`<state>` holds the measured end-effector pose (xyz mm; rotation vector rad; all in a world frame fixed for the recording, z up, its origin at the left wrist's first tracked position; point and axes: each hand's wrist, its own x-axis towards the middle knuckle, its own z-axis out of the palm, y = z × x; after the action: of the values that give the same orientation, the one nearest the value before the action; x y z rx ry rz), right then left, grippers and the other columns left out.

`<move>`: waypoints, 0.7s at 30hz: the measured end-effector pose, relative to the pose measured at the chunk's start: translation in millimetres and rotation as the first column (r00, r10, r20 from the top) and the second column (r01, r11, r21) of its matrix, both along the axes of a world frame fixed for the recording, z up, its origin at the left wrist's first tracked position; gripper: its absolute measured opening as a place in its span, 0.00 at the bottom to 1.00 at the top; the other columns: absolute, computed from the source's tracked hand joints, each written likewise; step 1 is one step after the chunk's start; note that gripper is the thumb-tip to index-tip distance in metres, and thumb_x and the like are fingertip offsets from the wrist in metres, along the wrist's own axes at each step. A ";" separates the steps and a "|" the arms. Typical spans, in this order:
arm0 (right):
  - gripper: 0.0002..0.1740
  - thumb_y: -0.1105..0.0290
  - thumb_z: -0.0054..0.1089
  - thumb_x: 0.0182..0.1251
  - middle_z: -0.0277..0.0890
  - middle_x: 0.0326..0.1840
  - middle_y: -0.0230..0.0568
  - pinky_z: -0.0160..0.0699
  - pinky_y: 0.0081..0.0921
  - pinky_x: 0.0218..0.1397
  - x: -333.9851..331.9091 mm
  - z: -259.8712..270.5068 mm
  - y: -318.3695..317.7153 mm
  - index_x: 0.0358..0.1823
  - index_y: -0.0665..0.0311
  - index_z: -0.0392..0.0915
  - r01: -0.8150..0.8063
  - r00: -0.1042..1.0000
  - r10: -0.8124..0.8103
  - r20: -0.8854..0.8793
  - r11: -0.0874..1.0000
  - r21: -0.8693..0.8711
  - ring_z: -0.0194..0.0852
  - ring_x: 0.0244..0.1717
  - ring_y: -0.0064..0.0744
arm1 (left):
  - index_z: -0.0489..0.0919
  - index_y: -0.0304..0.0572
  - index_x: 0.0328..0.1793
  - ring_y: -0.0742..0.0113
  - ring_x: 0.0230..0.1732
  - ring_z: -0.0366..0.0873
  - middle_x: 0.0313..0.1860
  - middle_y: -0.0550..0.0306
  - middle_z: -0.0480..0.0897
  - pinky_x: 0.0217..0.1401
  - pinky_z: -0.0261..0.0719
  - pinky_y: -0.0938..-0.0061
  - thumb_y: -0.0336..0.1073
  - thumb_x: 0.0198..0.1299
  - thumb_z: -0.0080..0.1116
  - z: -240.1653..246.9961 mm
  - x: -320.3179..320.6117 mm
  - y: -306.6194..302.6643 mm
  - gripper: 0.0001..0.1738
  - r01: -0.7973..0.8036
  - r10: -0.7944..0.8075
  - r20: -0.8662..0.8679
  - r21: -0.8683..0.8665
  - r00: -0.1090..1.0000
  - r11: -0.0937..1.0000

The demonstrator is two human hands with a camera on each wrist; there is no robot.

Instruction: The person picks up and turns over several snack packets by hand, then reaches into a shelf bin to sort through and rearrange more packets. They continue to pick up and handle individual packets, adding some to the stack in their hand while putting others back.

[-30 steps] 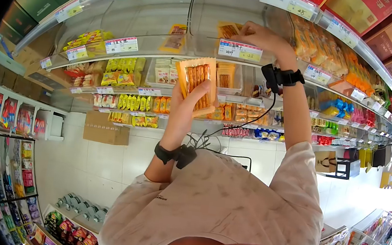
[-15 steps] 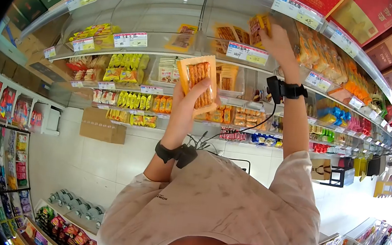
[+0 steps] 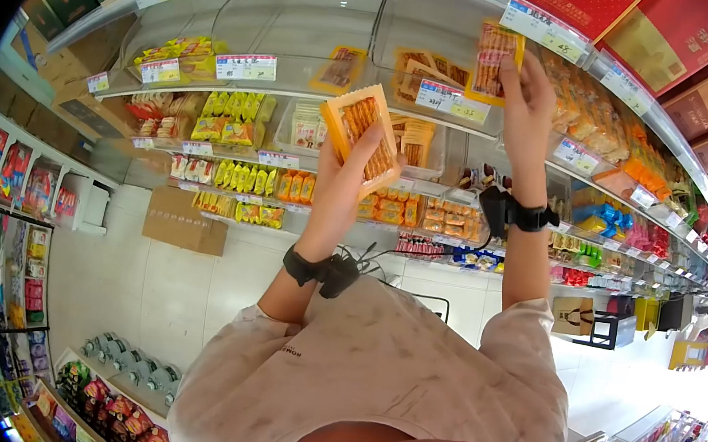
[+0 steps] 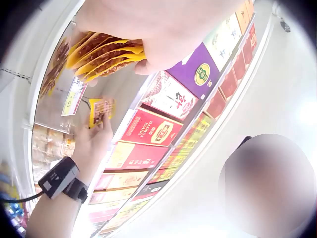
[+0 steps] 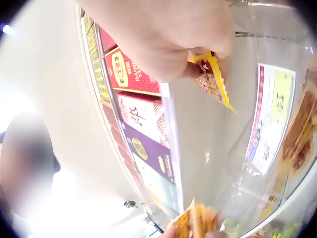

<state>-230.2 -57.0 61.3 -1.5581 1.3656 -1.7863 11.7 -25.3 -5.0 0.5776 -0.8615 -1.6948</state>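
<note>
The person's left hand grips a stack of flat, orange-yellow plastic packets with clear windows over reddish-brown sticks, thumb across the top one; the left wrist view shows several layers fanned at their edges. This stack is held in front of the front edge of a clear-walled upper shelf. The right hand pinches a single yellow-bordered packet of brown sticks between thumb and fingers, raised at the right end of a shelf compartment.

Similar loose yellow-edged packets lie in that compartment by its front edge, behind a white price card with a pink top strip. Across the divider, one more flat yellow packet lies near the front right corner of the next compartment.
</note>
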 end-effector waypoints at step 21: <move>0.28 0.76 0.49 0.77 0.58 0.80 0.63 0.58 0.43 0.80 118.4 -29.0 78.1 0.76 0.75 0.61 -0.453 0.790 0.405 -0.460 0.891 0.007 0.56 0.81 0.60 | 0.71 0.41 0.67 0.71 0.55 0.78 0.55 0.57 0.78 0.56 0.78 0.74 0.48 0.74 0.57 -11.4 4.4 -5.1 0.24 -0.154 0.146 -0.148 -0.043 0.978 0.987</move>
<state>-111.8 21.2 32.4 -2.2332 0.9770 -1.2761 16.1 -30.4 -16.3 0.4654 -0.7396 -1.5511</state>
